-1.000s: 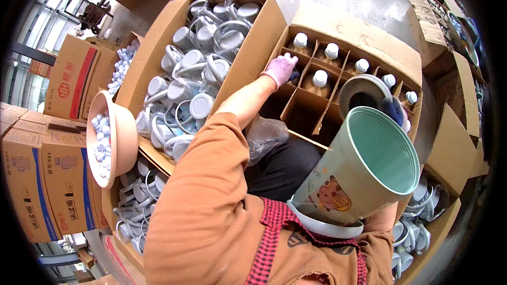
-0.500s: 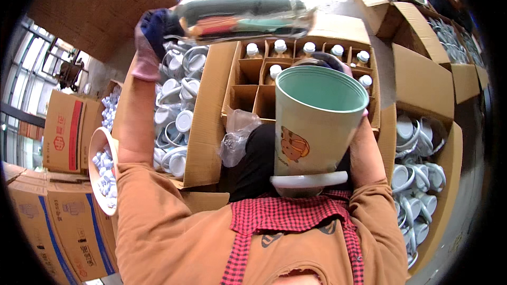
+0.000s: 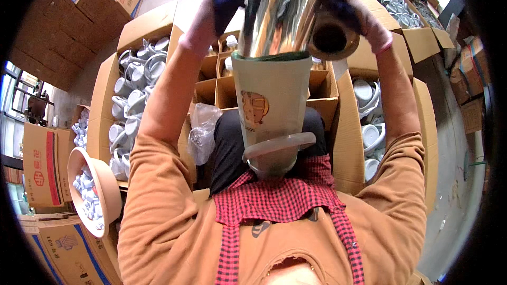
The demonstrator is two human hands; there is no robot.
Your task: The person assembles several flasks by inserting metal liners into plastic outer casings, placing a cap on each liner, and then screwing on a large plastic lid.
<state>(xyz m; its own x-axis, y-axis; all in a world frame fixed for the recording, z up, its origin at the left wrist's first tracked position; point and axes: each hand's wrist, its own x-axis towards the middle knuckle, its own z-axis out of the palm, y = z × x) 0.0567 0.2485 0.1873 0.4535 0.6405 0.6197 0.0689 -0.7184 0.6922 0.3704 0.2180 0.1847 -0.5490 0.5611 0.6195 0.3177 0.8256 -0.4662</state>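
Observation:
A pale green jug shell (image 3: 274,92) with a cartoon picture and a translucent handle stands between my thighs, mouth up. A shiny silver flask liner (image 3: 288,10) sits partly inside its mouth, blurred; its top runs out of the picture. My left hand (image 3: 232,2), in a dark blue and pink glove, is at the liner's left side with fingers apart, some fingertips at its edge. On the right, my similarly gloved right hand (image 3: 346,10) grips a round collar (image 3: 334,39) with a dark opening, close beside the liner.
A divided carton (image 3: 322,82) holding white-capped bottles stands ahead. Open cartons of grey handled parts flank me, left (image 3: 134,82) and right (image 3: 372,126). A pale basin (image 3: 108,195) of small white pieces is at left. A crumpled plastic bag (image 3: 202,132) lies by my leg.
The silver liner has swung from lying sideways at upper left to upright, its lower end now in the shell. My left hand has let go its end grip; my right hand rose from behind the shell.

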